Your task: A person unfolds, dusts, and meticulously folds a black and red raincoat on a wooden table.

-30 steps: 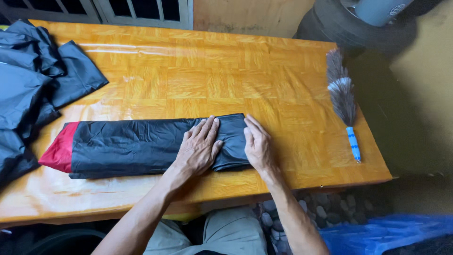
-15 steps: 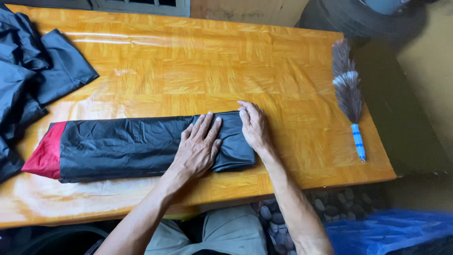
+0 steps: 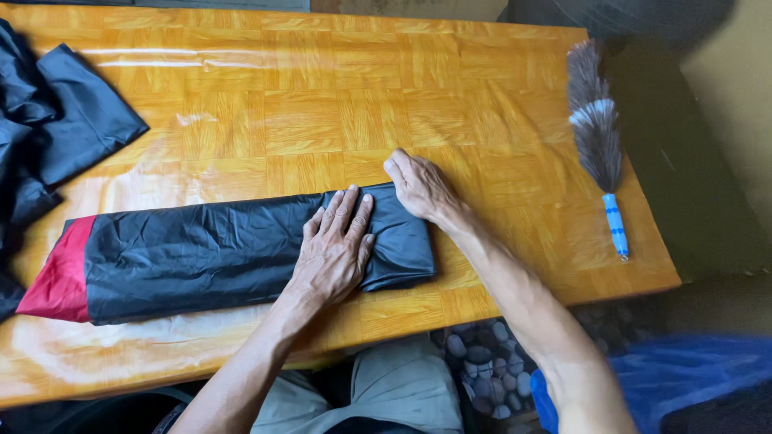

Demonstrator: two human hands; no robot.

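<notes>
At the upper left of the frame we see a heap of dark blue-black fabric (image 3: 56, 137) spilling over the edge of the orange wood-patterned counter (image 3: 322, 104). Below it, across the lower left and middle, lies a long folded black garment (image 3: 201, 257) with a red band (image 3: 60, 273) at its left end, stretched flat along the near side of the counter. Our left hand (image 3: 334, 249) rests on the right part of this garment, palm down, fingers spread and flat, pressing the cloth and gripping nothing. Just to its right, our right hand (image 3: 418, 186) sits at the garment's upper right corner, fingers curled down against the fold's edge and the counter; we cannot tell whether it pinches the cloth or only presses on it. The two hands are close but not touching. At the right of the frame, well apart from the hands, a grey feather duster (image 3: 597, 128) with a blue-and-white handle lies on the counter, feathers toward the far edge. At the lower right, below the counter, something of blue plastic (image 3: 683, 370) shows.
</notes>
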